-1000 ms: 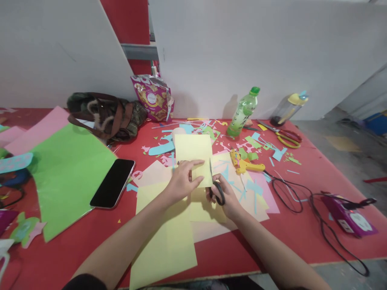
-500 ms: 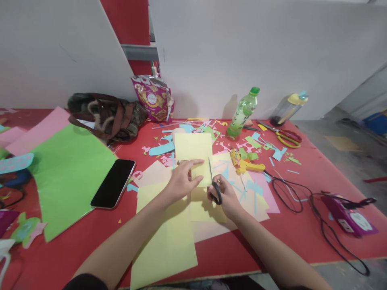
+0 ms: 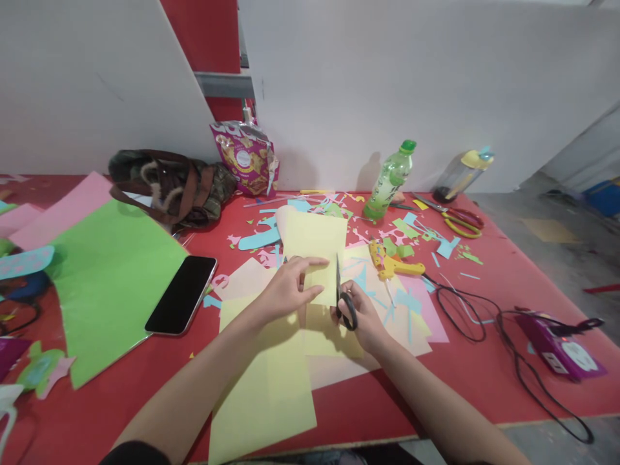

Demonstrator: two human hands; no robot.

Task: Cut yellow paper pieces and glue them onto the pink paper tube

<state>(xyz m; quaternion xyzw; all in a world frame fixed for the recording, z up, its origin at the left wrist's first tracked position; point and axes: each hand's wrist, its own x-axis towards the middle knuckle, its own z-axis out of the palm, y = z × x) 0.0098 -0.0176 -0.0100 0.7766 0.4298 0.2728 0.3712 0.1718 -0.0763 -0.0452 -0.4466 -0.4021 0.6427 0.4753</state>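
A pale yellow sheet of paper (image 3: 314,242) is raised a little over the table in front of me. My left hand (image 3: 290,284) grips its left side, with thumb and forefinger stretched across the front and the other fingers partly hidden. In my right hand (image 3: 361,313) is a pair of black-handled scissors (image 3: 349,311). Their blades point away from me and lie along the sheet's right edge. Below my hands are a larger yellow sheet (image 3: 271,394) and overlapping pale sheets strewn with blue strips.
A phone (image 3: 182,294) lies on green paper (image 3: 106,278) at left. To the right are a yellow glue gun (image 3: 394,263), its cord and a purple box (image 3: 559,345). Farther back stand a green bottle (image 3: 390,181), a snack bag (image 3: 247,158), a camouflage bag (image 3: 169,187) and more scissors (image 3: 460,221).
The raised yellow sheet has shifted slightly right and tilted, its top corner now farther right. The scissors have moved only slightly; my left hand is nearly still.
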